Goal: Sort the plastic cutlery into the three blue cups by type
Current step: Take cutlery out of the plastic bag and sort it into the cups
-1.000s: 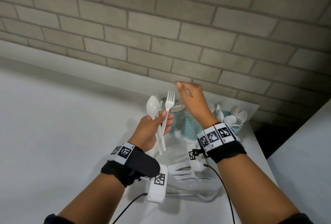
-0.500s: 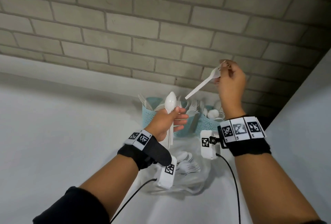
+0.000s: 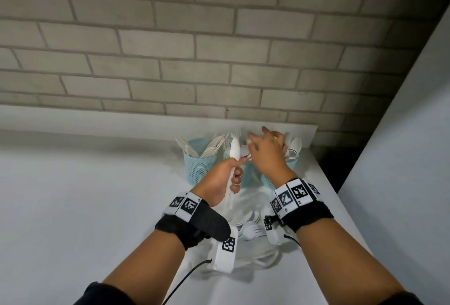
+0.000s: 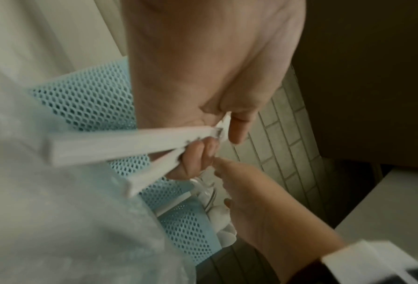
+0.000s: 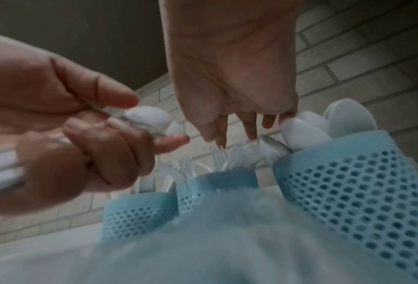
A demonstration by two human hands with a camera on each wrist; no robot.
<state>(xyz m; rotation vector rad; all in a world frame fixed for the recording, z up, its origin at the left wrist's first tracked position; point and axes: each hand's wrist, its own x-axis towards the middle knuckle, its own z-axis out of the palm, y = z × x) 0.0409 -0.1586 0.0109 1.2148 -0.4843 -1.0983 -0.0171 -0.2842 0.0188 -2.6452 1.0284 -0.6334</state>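
Three blue mesh cups stand at the table's far edge. The left cup [image 3: 198,167] holds knives, the middle cup [image 5: 221,182] forks [image 5: 217,157], and the right cup [image 5: 349,192] spoons [image 5: 302,132]. My left hand [image 3: 236,178] grips a white spoon [image 3: 235,150] upright in front of the middle cup. In the left wrist view a second white handle [image 4: 152,173] lies in the same grip. My right hand [image 3: 266,148] hovers over the middle and right cups, holding nothing. Its fingers [image 5: 249,126] hang straight above the forks.
A clear plastic bag [image 3: 246,231] with more white cutlery lies on the white table [image 3: 85,207] under my wrists. A brick wall [image 3: 219,61] runs right behind the cups. The table ends at the right [image 3: 341,212] with a dark gap beyond.
The right hand took the fork from the left hand, lifted it, and now hangs over the cups without it. The left hand keeps the spoon and has moved towards the cups.
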